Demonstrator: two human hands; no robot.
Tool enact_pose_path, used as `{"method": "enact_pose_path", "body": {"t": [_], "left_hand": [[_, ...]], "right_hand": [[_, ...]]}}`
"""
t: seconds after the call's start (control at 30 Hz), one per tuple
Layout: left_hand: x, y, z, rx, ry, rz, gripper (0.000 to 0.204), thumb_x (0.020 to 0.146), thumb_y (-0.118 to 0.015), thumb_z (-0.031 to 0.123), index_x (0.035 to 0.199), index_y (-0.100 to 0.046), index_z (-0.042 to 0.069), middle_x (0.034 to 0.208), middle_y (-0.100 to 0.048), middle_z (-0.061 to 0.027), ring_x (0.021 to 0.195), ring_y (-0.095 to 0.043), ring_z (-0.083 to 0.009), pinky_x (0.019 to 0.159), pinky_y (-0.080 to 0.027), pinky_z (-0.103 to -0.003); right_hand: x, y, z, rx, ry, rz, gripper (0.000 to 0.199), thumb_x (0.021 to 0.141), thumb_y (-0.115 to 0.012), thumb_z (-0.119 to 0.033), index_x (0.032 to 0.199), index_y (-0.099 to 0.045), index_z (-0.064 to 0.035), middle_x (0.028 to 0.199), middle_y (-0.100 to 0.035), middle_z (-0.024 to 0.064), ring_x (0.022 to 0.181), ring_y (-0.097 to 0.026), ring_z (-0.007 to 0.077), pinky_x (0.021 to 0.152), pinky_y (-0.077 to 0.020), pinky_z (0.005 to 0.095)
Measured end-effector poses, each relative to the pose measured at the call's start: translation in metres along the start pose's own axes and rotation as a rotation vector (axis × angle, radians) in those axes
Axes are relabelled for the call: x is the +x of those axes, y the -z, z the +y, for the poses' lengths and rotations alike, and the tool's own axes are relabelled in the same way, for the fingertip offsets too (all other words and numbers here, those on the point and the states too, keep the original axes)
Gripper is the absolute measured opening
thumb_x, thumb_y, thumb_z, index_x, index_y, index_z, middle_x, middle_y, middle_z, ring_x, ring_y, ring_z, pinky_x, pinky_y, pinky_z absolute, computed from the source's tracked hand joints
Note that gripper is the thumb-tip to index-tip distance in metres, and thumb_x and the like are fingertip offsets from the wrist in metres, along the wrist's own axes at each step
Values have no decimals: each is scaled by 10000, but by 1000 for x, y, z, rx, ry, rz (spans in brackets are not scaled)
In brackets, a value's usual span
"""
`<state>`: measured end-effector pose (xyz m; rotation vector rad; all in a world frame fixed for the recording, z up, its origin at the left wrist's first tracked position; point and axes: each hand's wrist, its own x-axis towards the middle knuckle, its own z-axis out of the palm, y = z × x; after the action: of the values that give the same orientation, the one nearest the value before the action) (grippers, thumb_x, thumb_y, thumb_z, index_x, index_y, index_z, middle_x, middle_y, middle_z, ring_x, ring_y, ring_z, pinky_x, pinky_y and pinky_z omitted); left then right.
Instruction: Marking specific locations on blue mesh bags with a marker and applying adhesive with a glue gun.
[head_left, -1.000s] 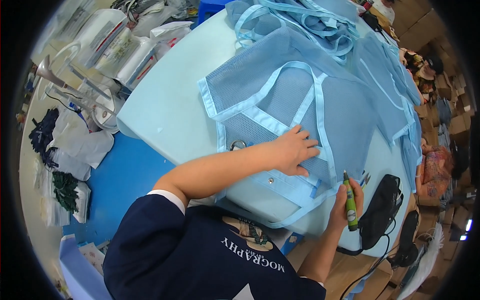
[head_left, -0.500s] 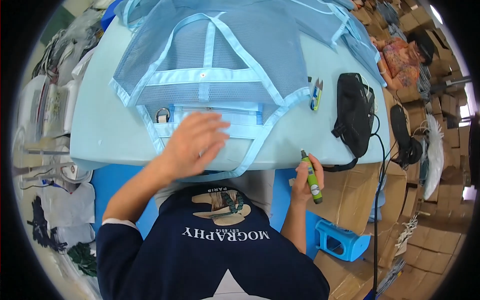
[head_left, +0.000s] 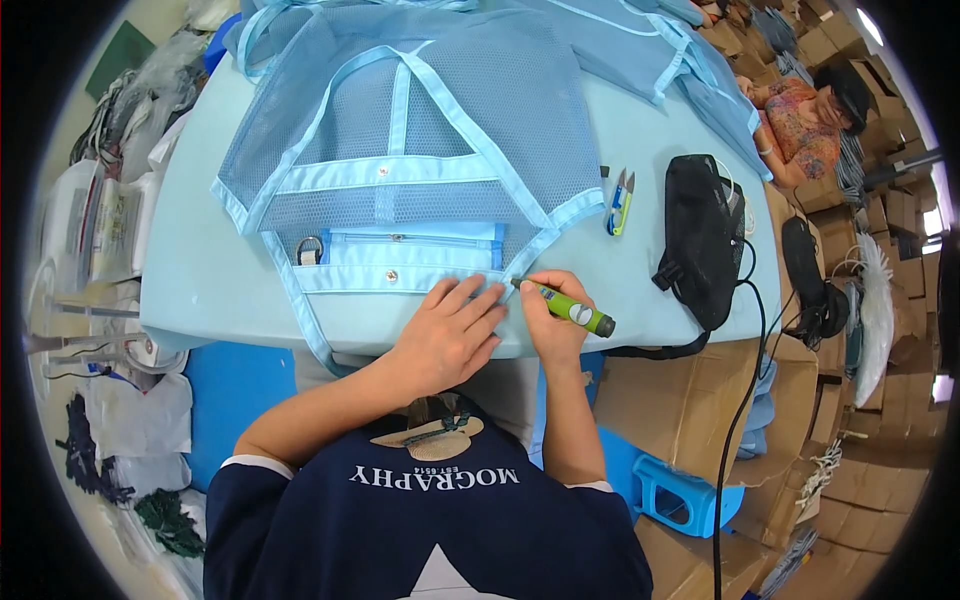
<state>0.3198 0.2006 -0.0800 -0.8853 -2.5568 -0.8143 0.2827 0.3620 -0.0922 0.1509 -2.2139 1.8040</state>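
left hand (head_left: 447, 335): open, flat on the mesh bag's lower edge
right hand (head_left: 556, 318): gripping green pen (head_left: 570, 309), tip touching trim
mesh bag (head_left: 420, 130): 12 o'clock on surface (head_left: 200, 270)
thread snips (head_left: 619, 202): 2 o'clock

Left hand (head_left: 447, 335) covers mesh bag's (head_left: 420, 120) near hem. Pen (head_left: 566, 307) tip hidden at the trim, 9 o'clock of right hand (head_left: 553, 325). Bag's far end cut off at 12 o'clock. Snips (head_left: 619, 201) blades too small to read.
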Motion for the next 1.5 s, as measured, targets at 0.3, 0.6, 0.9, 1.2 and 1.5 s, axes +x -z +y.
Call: {"method": "enact_pose_path", "body": {"t": [0.3, 0.6, 0.9, 1.2, 1.5], "left_hand": [[-3, 0, -3, -38, 61, -11, 352, 758, -647, 163, 1067, -589, 4, 1212, -522, -128, 1142, -470, -317, 933, -379, -472], [-4, -4, -3, -37, 82, 10, 355, 753, -650, 161, 1070, -587, 14, 1212, -524, -119, 1139, -475, -309, 925, -386, -467], [-4, -4, -2, -11, 75, 18, 357, 744, -655, 154, 1062, -581, 11, 1210, -520, -134, 1123, -482, -309, 918, -386, -470], [-3, -4, -1, -10, 79, -1, 372, 749, -651, 156, 1080, -570, 6, 1215, -510, -135, 1127, -474, -311, 919, -381, -474], [-3, -5, -2, -13, 90, -10, 380, 756, -643, 163, 1096, -570, 11, 1213, -511, -126, 1135, -469, -303, 932, -374, -469]], "right_hand": [[7, -2, -2, -106, -165, -70, 114, 755, -683, -8, 842, -610, 3, 726, -614, 24, 634, -543, 52, 548, -438, 200], [7, 9, 3, -136, -92, -181, 149, 753, -702, -15, 882, -632, 9, 737, -615, 12, 613, -511, 31, 527, -404, 168], [9, 13, -1, -174, 5, -245, 153, 746, -699, -10, 883, -634, 8, 752, -613, 15, 632, -509, 36, 533, -402, 190], [8, 13, -1, -114, 80, -270, 191, 714, -696, 28, 893, -635, -1, 766, -593, 54, 660, -540, 98, 569, -420, 223], [5, 10, -3, -169, 121, -252, 225, 702, -703, 39, 912, -634, -4, 770, -595, 70, 666, -555, 125, 584, -434, 235]]}}
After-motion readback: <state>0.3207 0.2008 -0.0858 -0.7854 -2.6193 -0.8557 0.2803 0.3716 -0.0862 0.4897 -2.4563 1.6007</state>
